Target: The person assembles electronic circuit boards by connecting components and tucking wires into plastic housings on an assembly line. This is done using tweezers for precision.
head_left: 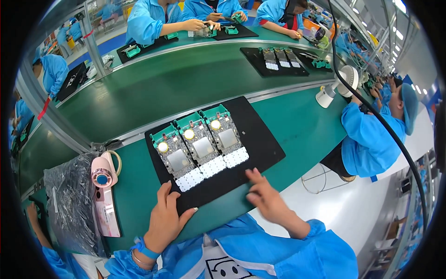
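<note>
Three circuit boards lie side by side on a black mat (260,139): the left board (178,160), the middle board (203,147) and the right board (228,137). Each has a green plastic piece at its far end, a round pale-gold disc, a square silver cover and a white dotted strip at the near end. My left hand (166,216) is open at the mat's near left corner, fingertips touching it beside the left board's white strip. Over the mat's near right edge hovers my right hand (269,197), slightly blurred, open with nothing in it, apart from the boards.
Left of the mat are a dark plastic bag (72,204), a pink cup-like thing with a handle (103,171) and a pink phone (108,214). Beyond runs a green conveyor (176,74) bearing another mat with boards. A white fan (346,81) and a co-worker (376,135) are at right.
</note>
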`<action>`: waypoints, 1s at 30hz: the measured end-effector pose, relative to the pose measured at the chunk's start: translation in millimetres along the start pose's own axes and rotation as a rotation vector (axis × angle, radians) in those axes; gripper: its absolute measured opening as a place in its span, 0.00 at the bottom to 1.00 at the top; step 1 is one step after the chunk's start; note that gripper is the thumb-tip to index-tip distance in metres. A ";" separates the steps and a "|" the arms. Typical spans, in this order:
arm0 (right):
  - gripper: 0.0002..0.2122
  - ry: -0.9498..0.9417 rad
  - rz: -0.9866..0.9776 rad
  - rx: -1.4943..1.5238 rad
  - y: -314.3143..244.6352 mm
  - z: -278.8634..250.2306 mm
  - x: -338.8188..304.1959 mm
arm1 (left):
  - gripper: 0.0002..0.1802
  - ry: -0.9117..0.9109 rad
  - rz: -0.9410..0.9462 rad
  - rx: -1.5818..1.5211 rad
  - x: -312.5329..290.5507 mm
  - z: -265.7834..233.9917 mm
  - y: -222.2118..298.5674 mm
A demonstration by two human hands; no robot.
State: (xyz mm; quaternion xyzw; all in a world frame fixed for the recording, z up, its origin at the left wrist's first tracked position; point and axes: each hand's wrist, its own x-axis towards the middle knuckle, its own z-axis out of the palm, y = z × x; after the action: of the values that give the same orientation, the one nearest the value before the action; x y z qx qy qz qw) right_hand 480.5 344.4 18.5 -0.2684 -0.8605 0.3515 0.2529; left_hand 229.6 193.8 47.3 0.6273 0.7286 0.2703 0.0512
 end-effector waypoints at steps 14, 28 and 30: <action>0.15 0.057 -0.151 -0.531 7.8 109.7 224.8 | 0.23 0.179 0.039 0.121 67.2 21.1 -18.6; 0.16 0.239 0.202 -0.554 -32.5 194.5 357.2 | 0.21 0.092 0.033 0.016 71.8 26.5 -18.3; 0.16 0.101 0.018 -0.527 -23.5 176.3 354.6 | 0.21 0.109 0.029 0.010 69.7 21.2 -21.2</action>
State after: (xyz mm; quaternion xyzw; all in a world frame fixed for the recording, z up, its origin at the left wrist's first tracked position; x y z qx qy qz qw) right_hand 105.7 474.2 13.2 -0.3497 -0.9063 0.1036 0.2136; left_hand 205.2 265.0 38.0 0.6226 0.7223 0.3011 0.0045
